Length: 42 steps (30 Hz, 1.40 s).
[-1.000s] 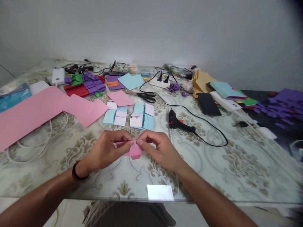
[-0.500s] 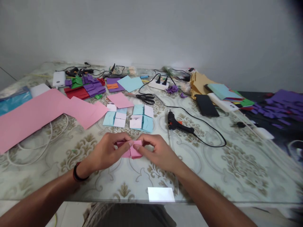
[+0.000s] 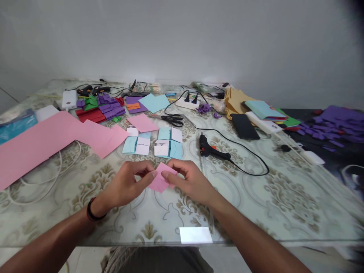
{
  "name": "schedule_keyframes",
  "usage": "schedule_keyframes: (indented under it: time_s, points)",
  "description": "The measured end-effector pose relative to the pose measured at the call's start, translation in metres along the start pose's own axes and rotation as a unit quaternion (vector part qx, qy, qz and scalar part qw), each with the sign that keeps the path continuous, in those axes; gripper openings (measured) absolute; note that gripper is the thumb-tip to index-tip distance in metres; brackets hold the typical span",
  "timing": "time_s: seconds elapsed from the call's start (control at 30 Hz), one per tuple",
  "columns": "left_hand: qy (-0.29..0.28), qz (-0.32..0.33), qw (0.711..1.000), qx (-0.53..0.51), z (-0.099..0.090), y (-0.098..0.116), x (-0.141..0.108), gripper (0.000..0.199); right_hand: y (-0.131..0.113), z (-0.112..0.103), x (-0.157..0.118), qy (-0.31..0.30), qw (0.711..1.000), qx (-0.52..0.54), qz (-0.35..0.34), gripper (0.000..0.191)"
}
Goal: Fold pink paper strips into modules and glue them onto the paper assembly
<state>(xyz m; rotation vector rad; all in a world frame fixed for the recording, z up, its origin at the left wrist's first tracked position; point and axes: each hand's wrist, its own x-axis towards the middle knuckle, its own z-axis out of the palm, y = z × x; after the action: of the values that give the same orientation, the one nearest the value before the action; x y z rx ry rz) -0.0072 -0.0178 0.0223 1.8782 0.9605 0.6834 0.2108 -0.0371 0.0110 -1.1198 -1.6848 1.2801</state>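
Note:
A small pink folded paper [image 3: 159, 184] is held between both hands above the patterned tabletop. My left hand [image 3: 129, 182] pinches its left side with thumb and fingers. On the right side, my right hand [image 3: 189, 181] grips it, the thumb lying across its face. Just beyond the hands lie two folded blue-and-white paper pieces, one on the left [image 3: 137, 145] and one on the right [image 3: 168, 144]. A pink square sheet [image 3: 142, 123] rests partly over the left one.
A black glue gun [image 3: 213, 149] with its cable lies right of the hands. Behind are scissors [image 3: 173, 120], a power strip [image 3: 187, 102] and a black phone [image 3: 244, 126]. Large pink paper [image 3: 42, 142] covers the left; purple strips [image 3: 338, 123] lie far right.
The pink paper between my hands has turned; it now shows a pointed corner at the top instead of a straight edge. Both hands still hold it. The view has shifted slightly.

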Motion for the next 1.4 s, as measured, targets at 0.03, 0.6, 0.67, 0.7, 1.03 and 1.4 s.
schedule_keyframes:
  time_s: [0.03, 0.6, 0.67, 0.7, 1.03, 1.4]
  points:
    - [-0.002, 0.000, 1.000, 0.000, -0.0002, 0.0000, -0.0001, 0.027, -0.0010, -0.0015, 0.0000, 0.000, 1.000, 0.015, 0.004, 0.026]
    - [0.014, -0.016, 1.000, 0.013, 0.0033, -0.0037, 0.0030, 0.026, 0.0027, 0.0016, 0.0012, -0.027, 0.999, 0.036, 0.024, 0.028]
    - [0.032, -0.020, 0.999, 0.019, 0.0028, -0.0052, 0.0031, 0.028, 0.0020, 0.0016, 0.0014, -0.027, 0.998, 0.050, 0.031, 0.027]
    - [0.038, -0.022, 0.999, 0.017, 0.0023, -0.0058, 0.0029, 0.028, 0.0017, 0.0015, 0.0014, -0.025, 0.997, 0.057, 0.033, 0.027]
    - [0.043, -0.019, 0.998, 0.043, 0.0014, -0.0044, 0.0031, 0.037, 0.0033, 0.0017, 0.0015, -0.014, 0.998, 0.047, 0.041, 0.026]
    - [0.088, -0.040, 0.992, 0.087, -0.0011, -0.0043, 0.0039, 0.036, 0.0012, -0.0060, 0.0035, 0.047, 0.996, -0.075, 0.013, 0.025]
